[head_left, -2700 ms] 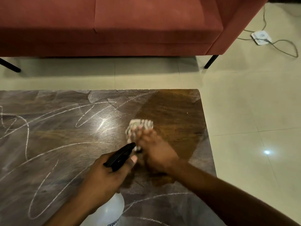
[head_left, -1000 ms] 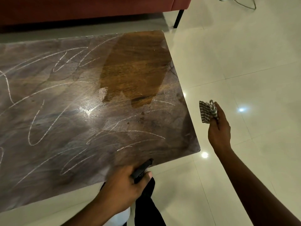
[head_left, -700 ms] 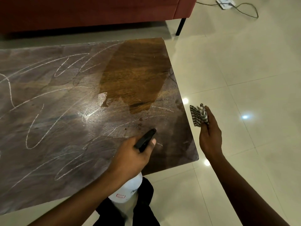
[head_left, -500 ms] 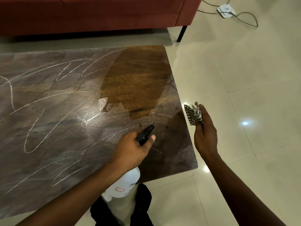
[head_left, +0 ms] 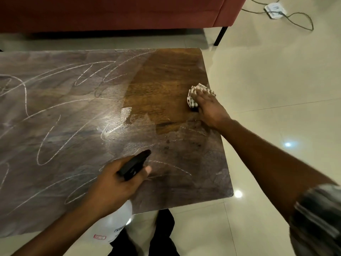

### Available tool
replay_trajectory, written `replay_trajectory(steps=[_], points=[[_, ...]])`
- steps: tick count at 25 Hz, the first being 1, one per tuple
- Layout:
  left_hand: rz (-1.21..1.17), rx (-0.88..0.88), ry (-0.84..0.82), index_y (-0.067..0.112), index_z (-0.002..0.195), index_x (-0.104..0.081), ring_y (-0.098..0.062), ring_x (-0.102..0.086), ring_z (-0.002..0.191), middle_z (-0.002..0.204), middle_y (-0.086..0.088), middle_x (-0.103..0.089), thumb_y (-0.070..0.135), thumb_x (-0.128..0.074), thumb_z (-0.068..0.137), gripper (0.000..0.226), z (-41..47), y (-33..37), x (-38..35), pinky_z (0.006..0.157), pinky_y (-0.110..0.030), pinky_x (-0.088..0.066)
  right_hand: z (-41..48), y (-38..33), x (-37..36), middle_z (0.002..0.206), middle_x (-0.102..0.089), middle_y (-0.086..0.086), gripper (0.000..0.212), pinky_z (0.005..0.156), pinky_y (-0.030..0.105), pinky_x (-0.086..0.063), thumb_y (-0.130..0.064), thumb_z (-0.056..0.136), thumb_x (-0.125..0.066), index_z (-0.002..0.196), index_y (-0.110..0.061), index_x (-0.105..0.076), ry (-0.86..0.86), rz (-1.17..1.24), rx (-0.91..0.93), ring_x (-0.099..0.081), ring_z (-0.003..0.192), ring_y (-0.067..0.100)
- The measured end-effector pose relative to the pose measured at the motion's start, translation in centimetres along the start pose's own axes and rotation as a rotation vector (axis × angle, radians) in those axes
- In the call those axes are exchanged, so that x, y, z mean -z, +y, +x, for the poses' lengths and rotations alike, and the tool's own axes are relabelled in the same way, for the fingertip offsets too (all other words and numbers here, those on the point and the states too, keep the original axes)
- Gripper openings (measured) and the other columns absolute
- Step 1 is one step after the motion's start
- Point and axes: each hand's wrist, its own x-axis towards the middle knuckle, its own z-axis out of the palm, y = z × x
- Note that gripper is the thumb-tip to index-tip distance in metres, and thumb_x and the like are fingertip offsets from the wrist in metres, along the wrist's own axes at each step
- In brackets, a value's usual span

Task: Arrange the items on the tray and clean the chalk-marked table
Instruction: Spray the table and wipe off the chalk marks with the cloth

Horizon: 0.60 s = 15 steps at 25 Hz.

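A dark wooden table [head_left: 77, 126] fills the left and middle of the head view, covered in white chalk scribbles. Its far right part [head_left: 166, 85] is wiped to bare brown wood. My right hand [head_left: 208, 106] presses a striped cloth [head_left: 198, 92] flat on the table near the right edge. My left hand [head_left: 114, 183] grips a white spray bottle [head_left: 114, 224] by its black trigger head [head_left: 134, 164], held over the near edge with the nozzle aimed at the chalked surface. No tray is in view.
A red sofa [head_left: 120, 13] on thin black legs runs along the far side of the table. A white power strip [head_left: 275, 10] with a trailing cable lies on the cream tiled floor [head_left: 276, 80] at the far right. My legs [head_left: 147, 237] stand at the table's near edge.
My right hand, which held the cloth in the air beside the table, has come down and now presses it on the tabletop near the right edge. The left hand keeps the bottle over the near edge.
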Motion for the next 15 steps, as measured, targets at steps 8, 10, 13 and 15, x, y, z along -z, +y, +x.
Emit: replay_trajectory(steps=[8, 10, 13, 15], points=[[-0.025, 0.012, -0.087, 0.022, 0.102, -0.077, -0.004, -0.057, 0.051, 0.071, -0.014, -0.063, 0.046, -0.078, 0.086, 0.029, -2.1, -0.3, 2.1, 0.053, -0.020, -0.048, -32.2, -1.3, -9.6, 0.176, -0.025, -0.003, 0.090, 0.129, 0.042, -0.025, 0.006, 0.084, -0.035, 0.168, -0.026, -0.027, -0.141, -0.071, 0.214, -0.024, 0.162, 0.022], [-0.028, 0.027, -0.103, 0.028, 0.102, -0.078, -0.004, -0.058, 0.051, 0.072, -0.009, -0.067, 0.046, -0.079, 0.087, 0.024, -2.5, 0.2, 1.8, 0.055, -0.021, -0.049, -29.6, -0.4, -8.3, 0.173, -0.033, 0.000, 0.084, 0.122, 0.047, -0.038, 0.008, 0.087, -0.044, 0.164, -0.024, -0.036, -0.144, -0.048, 0.246, -0.029, 0.161, 0.022], [-0.069, 0.069, -0.102, 0.041, 0.095, -0.076, -0.008, -0.063, 0.048, 0.066, -0.002, -0.069, 0.050, -0.078, 0.084, 0.013, -3.3, 0.7, 1.6, 0.053, -0.018, -0.051, -16.5, 0.3, -4.2, 0.171, -0.034, 0.009, 0.066, 0.123, 0.054, -0.038, 0.004, 0.098, -0.053, 0.160, -0.017, -0.045, -0.029, 0.010, 0.103, -0.029, 0.160, 0.031], [-0.069, 0.067, -0.096, 0.041, 0.095, -0.076, -0.008, -0.063, 0.047, 0.069, -0.008, -0.069, 0.054, -0.076, 0.081, 0.019, -3.7, 1.1, 1.5, 0.051, -0.016, -0.050, -6.8, 0.8, -1.2, 0.174, -0.028, 0.009, 0.066, 0.129, 0.049, -0.028, 0.002, 0.099, -0.052, 0.161, -0.020, -0.045, 0.041, 0.068, -0.056, -0.025, 0.162, 0.030]])
